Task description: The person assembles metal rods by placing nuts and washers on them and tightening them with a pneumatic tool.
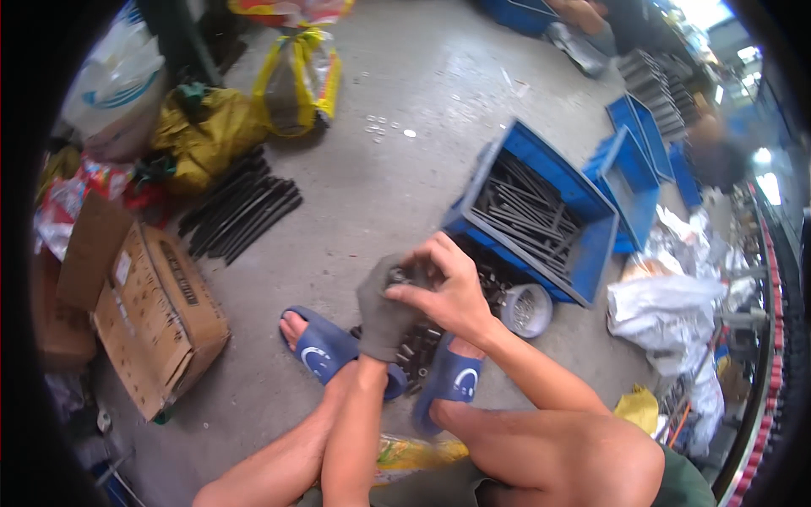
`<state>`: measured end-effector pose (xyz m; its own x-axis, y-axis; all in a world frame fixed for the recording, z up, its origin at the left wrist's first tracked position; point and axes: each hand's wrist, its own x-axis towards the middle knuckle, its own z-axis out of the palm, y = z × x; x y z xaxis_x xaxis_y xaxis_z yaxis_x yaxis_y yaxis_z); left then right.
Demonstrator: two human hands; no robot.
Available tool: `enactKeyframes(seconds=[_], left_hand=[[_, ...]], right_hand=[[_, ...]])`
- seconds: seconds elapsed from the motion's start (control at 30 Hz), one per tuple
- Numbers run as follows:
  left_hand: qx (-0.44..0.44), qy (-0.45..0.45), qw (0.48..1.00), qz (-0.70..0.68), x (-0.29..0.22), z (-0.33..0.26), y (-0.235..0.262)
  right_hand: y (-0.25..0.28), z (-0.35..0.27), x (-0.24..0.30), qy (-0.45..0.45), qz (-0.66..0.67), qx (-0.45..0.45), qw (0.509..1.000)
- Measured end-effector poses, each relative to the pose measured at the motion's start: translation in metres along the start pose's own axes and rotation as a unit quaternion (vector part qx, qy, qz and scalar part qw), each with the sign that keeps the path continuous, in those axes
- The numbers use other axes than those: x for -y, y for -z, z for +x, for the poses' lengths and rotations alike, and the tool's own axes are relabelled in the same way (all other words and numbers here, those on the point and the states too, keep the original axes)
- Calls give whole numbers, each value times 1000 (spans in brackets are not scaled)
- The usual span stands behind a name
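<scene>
Above my feet, my two hands meet in the middle of the view. My left hand, in a grey-green work glove, is closed round a small dark metal piece with a round end. The bare right hand presses against it, thumb and fingers pinched at the same piece; the rest of the piece is hidden by fingers. Below, between two blue slippers, lies a heap of small dark metal parts. Just right of my right hand stands a white bowl of small shiny rings.
A blue bin of long dark rods stands ahead right, with more blue bins beyond. Dark bars lie left, near an opened cardboard box and yellow bags. White sacks lie right. Another person's hand shows far off.
</scene>
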<state>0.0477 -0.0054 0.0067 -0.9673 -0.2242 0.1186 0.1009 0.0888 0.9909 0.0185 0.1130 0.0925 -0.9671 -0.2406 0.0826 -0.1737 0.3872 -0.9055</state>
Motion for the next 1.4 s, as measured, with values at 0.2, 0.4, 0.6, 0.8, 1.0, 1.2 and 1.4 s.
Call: enactKeyframes(seconds=[0.2,0.4,0.6,0.8,1.0,1.2,1.4], left_hand=[[-68,30,985,-155,-7,-6,11],[-97,62,986,-117,10,-18,15],[-59,-52,995,-59,-4,-6,8],[6,-42,996,-79,-5,0,7],[0,-36,998,-53,-14,6,5],[-19,15,999,-31,-10,1,-8],[-25,7,999,37,-4,-2,-5]], right_hand=[[66,-137,-50,-468,298,-202,807],[103,-328,-237,-625,575,-329,412],[97,-339,-258,-571,581,-488,314],[135,-289,-179,-348,703,-493,375],[157,-188,-72,-266,734,-350,518],[105,-50,26,-146,493,-419,749],[39,14,61,4,363,-294,884]])
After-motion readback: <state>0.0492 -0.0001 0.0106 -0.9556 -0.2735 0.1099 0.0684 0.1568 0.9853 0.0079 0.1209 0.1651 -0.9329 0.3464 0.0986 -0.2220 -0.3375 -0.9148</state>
